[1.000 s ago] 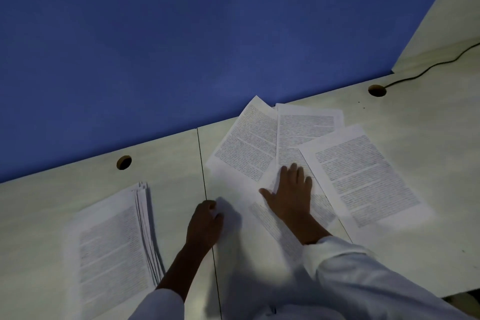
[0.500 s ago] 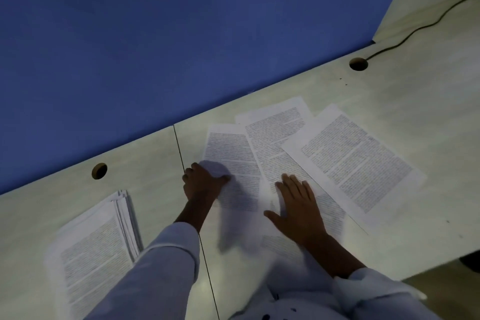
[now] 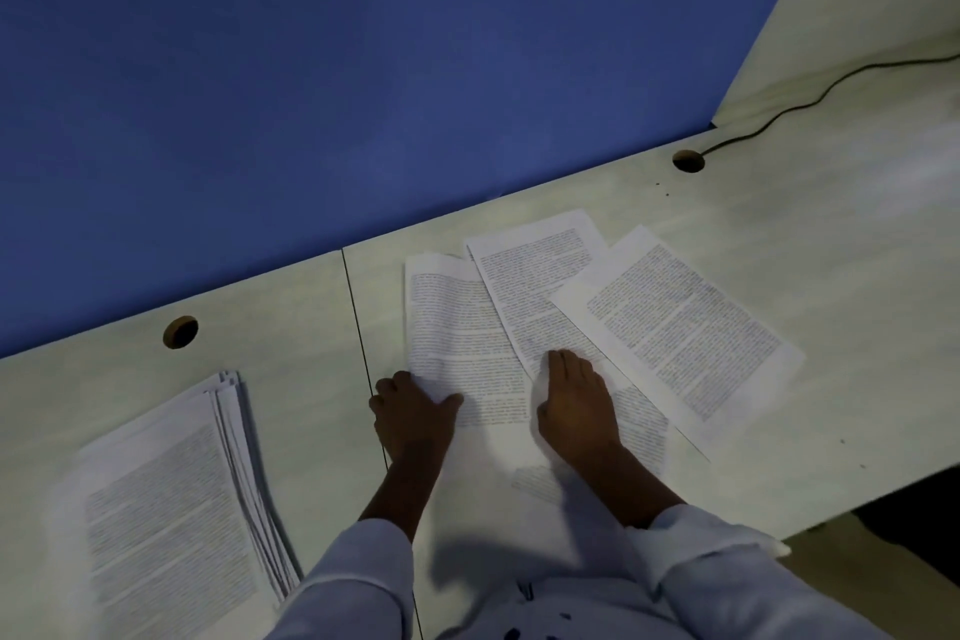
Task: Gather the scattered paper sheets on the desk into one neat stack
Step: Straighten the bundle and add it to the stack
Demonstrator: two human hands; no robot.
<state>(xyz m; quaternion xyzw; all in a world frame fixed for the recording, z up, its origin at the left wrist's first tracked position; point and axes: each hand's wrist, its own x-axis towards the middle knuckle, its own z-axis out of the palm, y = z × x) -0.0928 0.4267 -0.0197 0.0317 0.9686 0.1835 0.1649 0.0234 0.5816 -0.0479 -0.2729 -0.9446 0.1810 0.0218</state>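
Desk [image 3: 841, 270] bears loose sheets [image 3: 675, 322] under right hand [image 3: 576, 405], touching left hand [image 3: 413, 413].

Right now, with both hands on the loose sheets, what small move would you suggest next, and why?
Probably push the left sheet rightward under the middle sheet with the left hand, which touches its lower corner. The right hand lies flat on the middle sheet, and the sheets only partly overlap.
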